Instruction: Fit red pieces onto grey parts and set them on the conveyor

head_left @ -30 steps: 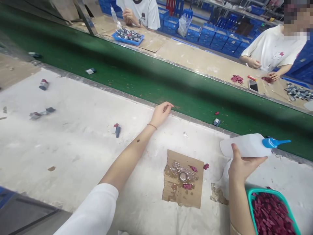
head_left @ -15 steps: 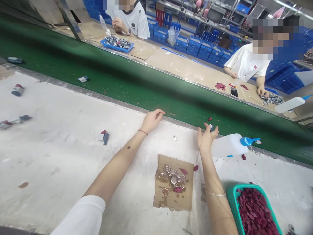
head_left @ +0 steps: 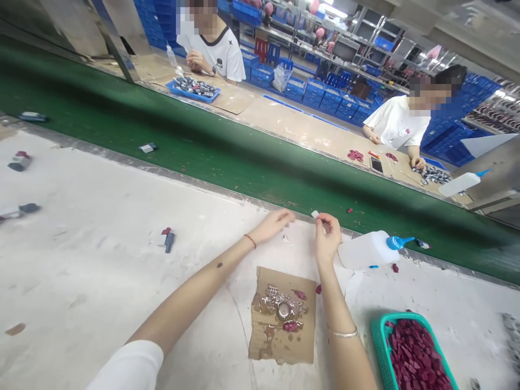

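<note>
My right hand (head_left: 328, 238) pinches a small piece with a pale face (head_left: 315, 214) at the near edge of the green belt (head_left: 260, 179). To its left, my left hand (head_left: 277, 223) reaches over the table's edge strip, slightly blurred; whether its fingers hold anything does not show. Below the hands lies a cardboard sheet (head_left: 260, 346) with wet, clear glue, a round metal cap (head_left: 283, 310) and dark red pieces (head_left: 291, 326). Right of my right hand, a white bottle with a blue nozzle (head_left: 365, 250) lies on its side.
A green basket (head_left: 378, 346) of dark red pieces stands at lower right. Grey-and-red parts (head_left: 168, 241) lie on the left of the white table (head_left: 101, 260). Across the belt, two people sit by a blue tray (head_left: 209, 99) and small piles of parts.
My right hand has turned and drawn its fingers into a pinch on the pale-faced piece. My left hand has moved right, closer to it. The view has shifted slightly.
</note>
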Demonstrator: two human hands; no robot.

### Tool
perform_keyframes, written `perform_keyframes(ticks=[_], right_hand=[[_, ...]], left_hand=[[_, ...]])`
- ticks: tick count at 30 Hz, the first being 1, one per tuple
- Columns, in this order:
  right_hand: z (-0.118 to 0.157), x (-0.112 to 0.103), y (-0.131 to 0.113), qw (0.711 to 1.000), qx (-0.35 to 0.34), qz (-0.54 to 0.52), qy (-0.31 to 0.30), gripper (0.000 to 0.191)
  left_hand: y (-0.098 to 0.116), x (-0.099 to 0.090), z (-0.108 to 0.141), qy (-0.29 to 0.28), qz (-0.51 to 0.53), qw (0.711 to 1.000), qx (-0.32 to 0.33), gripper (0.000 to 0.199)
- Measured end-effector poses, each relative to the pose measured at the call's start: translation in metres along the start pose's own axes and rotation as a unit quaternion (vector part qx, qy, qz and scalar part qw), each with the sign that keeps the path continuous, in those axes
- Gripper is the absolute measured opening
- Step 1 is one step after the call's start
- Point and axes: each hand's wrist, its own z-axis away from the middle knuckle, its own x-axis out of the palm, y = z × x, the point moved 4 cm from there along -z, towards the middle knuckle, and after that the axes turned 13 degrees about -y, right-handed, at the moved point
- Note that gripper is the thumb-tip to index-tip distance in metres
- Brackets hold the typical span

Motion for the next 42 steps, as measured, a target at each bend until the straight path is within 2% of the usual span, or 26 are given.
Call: perform_keyframes(ticks=[2, 5, 8, 11, 14, 15, 17, 19, 20, 21, 23, 25, 27, 29, 32, 34, 36, 39, 42], right_hand=[[0.013, 0.004, -0.017, 0.999, -0.040, -0.019, -0.024, 0.019], [0.027, 0.002, -0.036, 0.994, -0.080, -0.027, -0.069, 0.025], [0.037, -0.011, -0.047, 0.991, -0.085, -0.022, -0.097, 0.019], [0.056, -0.035, -0.051, 0.993, -0.070, -0.015, -0.099, 0.014], [0.083, -0.077, -0.046, 1.000, -0.015, 0.006, -0.022, 0.012], [0.092, -0.099, -0.040, 0.997, 0.039, 0.024, 0.063, 0.009], [0.102, -0.142, -0.029, 0.979, 0.091, 0.041, 0.178, 0.008], [0.096, -0.182, -0.016, 0.955, 0.110, 0.044, 0.273, 0.013], [0.087, -0.197, -0.008, 0.943, 0.131, 0.039, 0.305, 0.017], [0.075, -0.208, 0.004, 0.932, 0.187, 0.012, 0.309, 0.018], [0.045, -0.215, 0.020, 0.936, 0.229, -0.007, 0.267, 0.020], [0.024, -0.209, 0.030, 0.947, 0.253, -0.015, 0.199, 0.021], [0.019, -0.202, 0.031, 0.955, 0.264, -0.007, 0.133, 0.020], [0.036, -0.202, 0.029, 0.957, 0.272, 0.017, 0.096, 0.020], [0.084, -0.215, 0.027, 0.951, 0.295, 0.081, 0.047, 0.019], [0.117, -0.220, 0.033, 0.935, 0.312, 0.154, -0.066, 0.021], [0.144, -0.222, 0.042, 0.922, 0.303, 0.200, -0.132, 0.023], [0.162, -0.214, 0.053, 0.932, 0.219, 0.250, -0.149, 0.022], [0.166, -0.201, 0.060, 0.938, 0.164, 0.266, -0.148, 0.018]], left_hand=[[-0.003, 0.027, 0.001, -0.050, 0.053, 0.997, -0.008, 0.038], [-0.005, 0.053, 0.005, -0.070, 0.118, 0.991, -0.006, 0.054], [-0.006, 0.058, 0.010, -0.058, 0.154, 0.986, -0.003, 0.056], [-0.009, 0.056, 0.014, -0.048, 0.161, 0.986, -0.003, 0.051], [-0.012, 0.054, 0.017, -0.044, 0.155, 0.987, -0.003, 0.044], [-0.013, 0.055, 0.018, -0.043, 0.151, 0.988, -0.003, 0.041], [-0.015, 0.055, 0.019, -0.046, 0.142, 0.989, -0.003, 0.035], [-0.014, 0.057, 0.019, -0.052, 0.127, 0.991, -0.005, 0.032], [-0.014, 0.058, 0.020, -0.056, 0.118, 0.991, -0.005, 0.031], [-0.012, 0.059, 0.020, -0.061, 0.107, 0.992, -0.006, 0.031], [-0.009, 0.061, 0.022, -0.069, 0.084, 0.994, -0.005, 0.031], [-0.006, 0.061, 0.025, -0.072, 0.064, 0.995, -0.001, 0.032], [-0.005, 0.061, 0.026, -0.072, 0.050, 0.996, 0.003, 0.033], [-0.005, 0.061, 0.026, -0.072, 0.043, 0.996, 0.005, 0.034], [-0.008, 0.061, 0.025, -0.076, 0.041, 0.996, 0.003, 0.034], [-0.010, 0.061, 0.024, -0.079, 0.036, 0.996, 0.004, 0.032], [-0.009, 0.061, 0.025, -0.081, 0.018, 0.996, 0.009, 0.029], [-0.009, 0.062, 0.027, -0.084, -0.012, 0.996, 0.017, 0.025], [-0.009, 0.063, 0.028, -0.091, -0.016, 0.996, 0.021, 0.025]])
